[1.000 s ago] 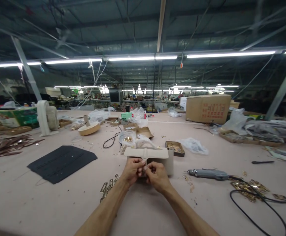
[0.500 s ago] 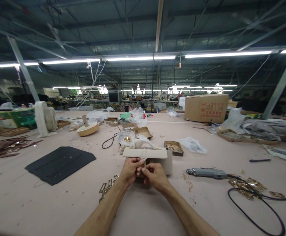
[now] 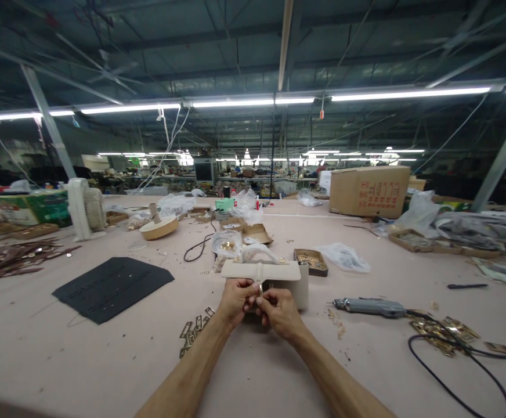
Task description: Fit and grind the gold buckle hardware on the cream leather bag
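A small cream handbag (image 3: 299, 287) stands upright on the pale table (image 3: 83, 360) in front of me, its flap lifted flat on top. My left hand (image 3: 234, 302) and my right hand (image 3: 281, 312) meet at the bag's front, just under the flap. Both have their fingers curled and pinched around the strap tab that hangs from the flap's middle, where a small gold metal piece (image 3: 260, 288) shows between the fingertips. A row of brass metal fittings (image 3: 194, 328) lies on the table just left of my left wrist.
A grey power screwdriver (image 3: 368, 306) with a black cable (image 3: 462, 371) lies to the right, beside loose gold fittings (image 3: 453, 332). A black leather panel (image 3: 114, 285) lies to the left. Behind the bag are a small tray of gold parts (image 3: 310, 261), plastic bags, a white fan (image 3: 85, 208) and a cardboard box (image 3: 368, 190).
Both hands stay pinched at the bag's front strap, with only small finger shifts. The view has swayed slightly.
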Available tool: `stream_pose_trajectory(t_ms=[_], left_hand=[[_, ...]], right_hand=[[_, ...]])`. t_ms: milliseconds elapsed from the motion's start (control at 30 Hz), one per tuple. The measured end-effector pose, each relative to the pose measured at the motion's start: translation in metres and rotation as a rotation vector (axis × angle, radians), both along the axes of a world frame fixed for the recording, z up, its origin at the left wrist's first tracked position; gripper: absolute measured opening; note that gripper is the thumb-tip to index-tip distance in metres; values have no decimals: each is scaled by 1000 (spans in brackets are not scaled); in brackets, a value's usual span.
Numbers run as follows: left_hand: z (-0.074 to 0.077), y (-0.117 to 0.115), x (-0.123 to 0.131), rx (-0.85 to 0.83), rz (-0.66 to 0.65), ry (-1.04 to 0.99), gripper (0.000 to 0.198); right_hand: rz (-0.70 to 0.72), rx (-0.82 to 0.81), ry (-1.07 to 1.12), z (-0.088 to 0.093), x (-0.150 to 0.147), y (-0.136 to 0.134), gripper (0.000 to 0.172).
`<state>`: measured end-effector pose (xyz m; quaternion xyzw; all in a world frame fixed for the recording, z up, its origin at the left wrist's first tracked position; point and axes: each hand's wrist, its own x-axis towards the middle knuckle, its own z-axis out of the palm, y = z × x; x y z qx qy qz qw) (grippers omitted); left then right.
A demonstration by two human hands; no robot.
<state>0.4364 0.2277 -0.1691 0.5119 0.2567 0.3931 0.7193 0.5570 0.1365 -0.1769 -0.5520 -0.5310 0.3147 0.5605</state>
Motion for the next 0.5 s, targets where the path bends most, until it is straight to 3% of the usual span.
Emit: stream_pose_trajectory(t_ms=[500], left_hand=[[-3, 4, 0, 6, 20, -8, 41]], right_hand=[[-42, 4, 140, -6, 0, 4, 33]])
